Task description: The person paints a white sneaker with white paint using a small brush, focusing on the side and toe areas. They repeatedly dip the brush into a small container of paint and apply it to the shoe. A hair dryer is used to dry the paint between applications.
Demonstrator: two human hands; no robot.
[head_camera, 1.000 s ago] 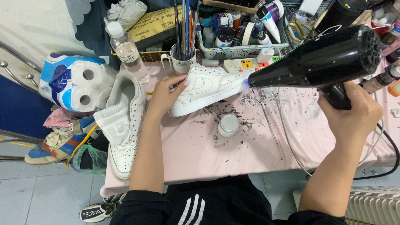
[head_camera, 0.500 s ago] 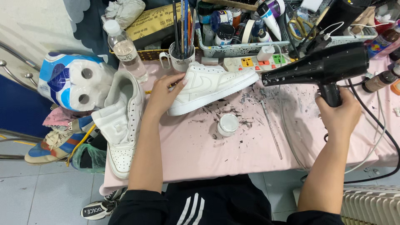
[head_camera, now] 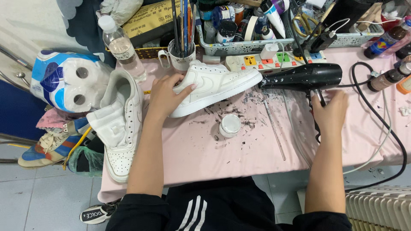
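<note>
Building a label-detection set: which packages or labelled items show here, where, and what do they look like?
Blue-and-white plastic pack of toilet rolls: left of the table, two roll ends showing.
Yellow cardboard box: back left, flat, dark print.
Clear plastic water bottle: back left corner, white cap, pale label.
Brown bottle with blue label: back right, lying tilted.
White power strip: back centre, coloured sockets and stickers.

Both my bare forearms reach forward from dark sleeves pushed up near the elbows. My left hand (head_camera: 165, 96) lies palm down, wrist straight, its fingers (head_camera: 187, 84) spread and curled lightly over what it steadies. My right hand (head_camera: 330, 113) is also palm down, fingers together, wrapped loosely around a handle.
</note>
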